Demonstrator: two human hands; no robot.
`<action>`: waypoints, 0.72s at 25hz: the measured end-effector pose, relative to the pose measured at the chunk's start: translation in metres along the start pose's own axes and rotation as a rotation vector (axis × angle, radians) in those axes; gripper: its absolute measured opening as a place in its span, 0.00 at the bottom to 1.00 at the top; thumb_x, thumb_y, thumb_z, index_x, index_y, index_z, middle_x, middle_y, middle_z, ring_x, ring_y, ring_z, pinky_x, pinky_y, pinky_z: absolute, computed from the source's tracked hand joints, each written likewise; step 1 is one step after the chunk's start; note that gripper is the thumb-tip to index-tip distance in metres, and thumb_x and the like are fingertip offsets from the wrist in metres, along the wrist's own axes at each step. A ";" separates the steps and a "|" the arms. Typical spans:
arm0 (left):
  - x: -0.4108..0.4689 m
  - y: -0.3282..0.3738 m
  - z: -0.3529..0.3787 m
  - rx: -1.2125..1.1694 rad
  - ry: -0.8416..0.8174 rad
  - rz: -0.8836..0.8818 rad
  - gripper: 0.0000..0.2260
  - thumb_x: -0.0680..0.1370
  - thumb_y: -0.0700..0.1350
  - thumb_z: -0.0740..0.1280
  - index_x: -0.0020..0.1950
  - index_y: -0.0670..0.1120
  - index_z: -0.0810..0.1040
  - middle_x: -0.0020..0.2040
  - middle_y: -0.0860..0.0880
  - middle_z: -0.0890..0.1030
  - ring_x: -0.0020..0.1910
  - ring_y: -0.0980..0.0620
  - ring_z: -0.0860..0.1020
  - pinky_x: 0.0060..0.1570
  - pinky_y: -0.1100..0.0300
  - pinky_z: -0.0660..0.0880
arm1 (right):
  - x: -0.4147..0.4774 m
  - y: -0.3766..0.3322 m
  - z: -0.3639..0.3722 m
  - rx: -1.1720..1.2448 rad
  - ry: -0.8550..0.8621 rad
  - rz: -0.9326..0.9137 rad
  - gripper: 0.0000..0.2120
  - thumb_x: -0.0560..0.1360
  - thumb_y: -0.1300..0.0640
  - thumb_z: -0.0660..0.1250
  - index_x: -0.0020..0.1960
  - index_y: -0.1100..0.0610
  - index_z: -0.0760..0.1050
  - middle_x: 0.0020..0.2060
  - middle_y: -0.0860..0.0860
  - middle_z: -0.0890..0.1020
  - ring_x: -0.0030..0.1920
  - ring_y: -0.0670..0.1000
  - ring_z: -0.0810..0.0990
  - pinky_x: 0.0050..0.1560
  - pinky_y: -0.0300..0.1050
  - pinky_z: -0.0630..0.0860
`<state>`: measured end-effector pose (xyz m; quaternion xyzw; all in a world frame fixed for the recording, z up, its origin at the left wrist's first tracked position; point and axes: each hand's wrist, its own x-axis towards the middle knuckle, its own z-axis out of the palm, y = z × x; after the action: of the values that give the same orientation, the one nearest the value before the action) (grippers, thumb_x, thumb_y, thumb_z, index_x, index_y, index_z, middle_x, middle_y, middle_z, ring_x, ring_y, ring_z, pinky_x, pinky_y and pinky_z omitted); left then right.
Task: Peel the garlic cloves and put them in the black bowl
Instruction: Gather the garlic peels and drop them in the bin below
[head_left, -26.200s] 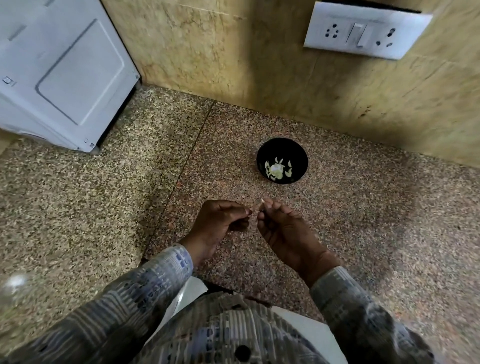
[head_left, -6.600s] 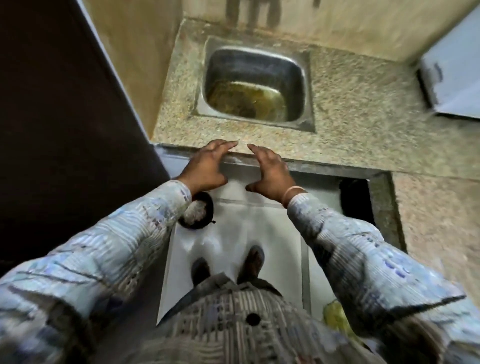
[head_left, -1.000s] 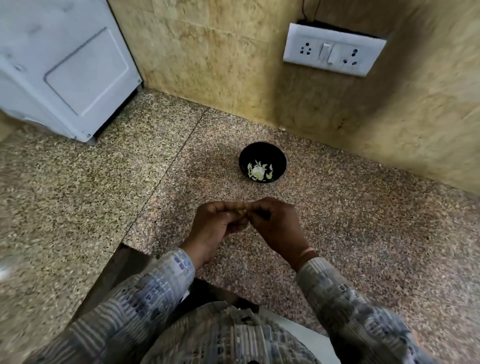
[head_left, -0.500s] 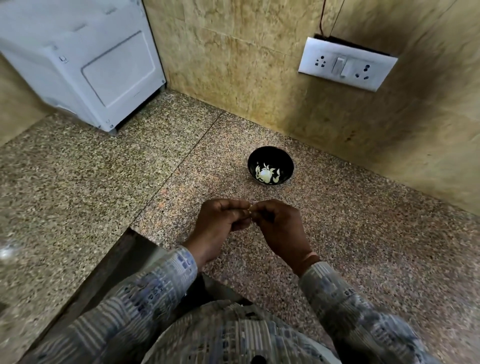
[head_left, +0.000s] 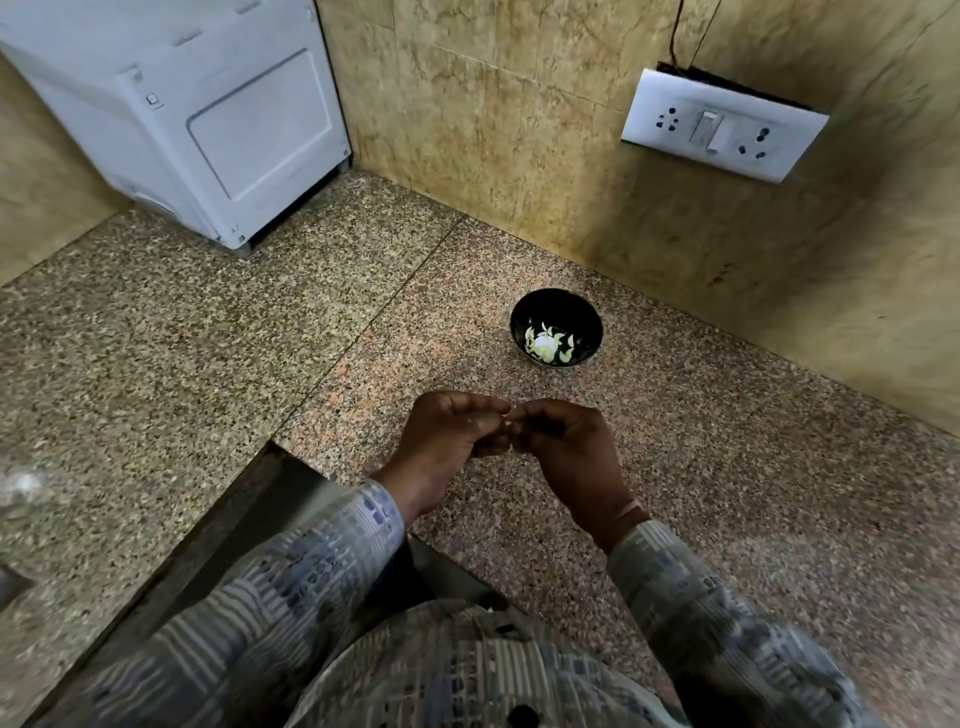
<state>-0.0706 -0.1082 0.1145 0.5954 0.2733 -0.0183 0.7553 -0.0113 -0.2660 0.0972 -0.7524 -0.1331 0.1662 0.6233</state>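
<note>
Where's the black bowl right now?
In the head view, the black bowl sits right of centre on the counter, just beyond the left hand and right hand.

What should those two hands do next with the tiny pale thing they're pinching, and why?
Probably pull the skin off: the left hand and right hand both pinch a small pale garlic clove above the speckled granite counter, short of the round black bowl where peeled cloves already lie.
</note>
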 end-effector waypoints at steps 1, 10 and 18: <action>0.000 -0.001 0.000 0.002 0.008 0.012 0.07 0.77 0.31 0.69 0.50 0.39 0.86 0.45 0.37 0.87 0.44 0.38 0.86 0.50 0.47 0.84 | -0.002 -0.001 0.002 0.101 -0.010 0.071 0.06 0.74 0.69 0.73 0.49 0.63 0.84 0.42 0.58 0.87 0.45 0.58 0.87 0.49 0.54 0.84; 0.003 -0.014 0.000 0.176 0.102 0.185 0.08 0.75 0.35 0.72 0.50 0.45 0.86 0.42 0.45 0.87 0.44 0.44 0.86 0.50 0.43 0.84 | -0.009 -0.002 0.016 -0.110 0.089 0.026 0.08 0.75 0.65 0.74 0.49 0.54 0.87 0.39 0.49 0.88 0.41 0.50 0.87 0.46 0.51 0.85; 0.002 -0.015 -0.003 0.258 0.091 0.297 0.07 0.76 0.37 0.73 0.49 0.48 0.86 0.42 0.49 0.87 0.43 0.49 0.86 0.46 0.53 0.84 | -0.006 -0.008 0.012 0.340 -0.043 0.343 0.07 0.81 0.63 0.67 0.53 0.64 0.83 0.47 0.62 0.87 0.48 0.60 0.86 0.50 0.52 0.83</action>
<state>-0.0756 -0.1089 0.0997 0.7212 0.2117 0.0854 0.6540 -0.0216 -0.2567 0.1035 -0.6445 0.0134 0.3058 0.7007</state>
